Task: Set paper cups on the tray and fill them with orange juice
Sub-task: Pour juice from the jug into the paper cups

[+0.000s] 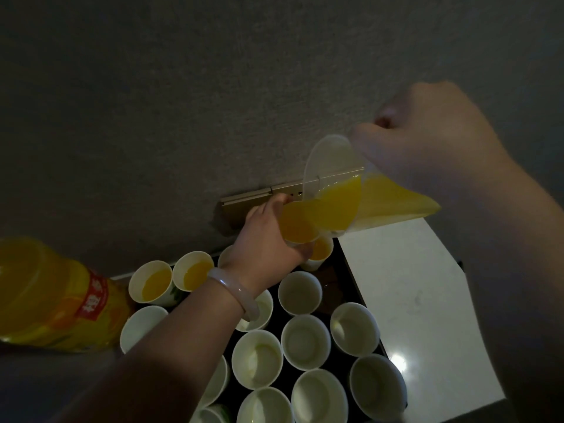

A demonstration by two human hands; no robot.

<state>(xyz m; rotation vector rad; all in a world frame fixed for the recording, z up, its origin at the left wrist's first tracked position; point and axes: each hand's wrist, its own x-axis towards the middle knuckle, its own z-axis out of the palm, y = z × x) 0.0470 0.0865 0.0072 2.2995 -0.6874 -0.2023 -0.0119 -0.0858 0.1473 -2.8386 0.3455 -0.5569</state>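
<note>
My right hand [433, 138] grips a clear plastic pitcher [366, 196], tilted left, with orange juice at its mouth. My left hand [268, 239] holds a paper cup [297, 222] full of juice up against the pitcher's mouth, above the dark tray [329, 277]. Several white paper cups stand on the tray. Two at the back left [151, 282] [193, 270] hold juice, and so does one [319, 250] under the lifted cup. The nearer cups, such as one [305, 340], are empty.
A large orange juice bottle [52, 294] with a red label lies at the left of the tray. A white counter [406, 288] runs along the tray's right side. A grey wall with a metal socket plate [244, 199] stands behind.
</note>
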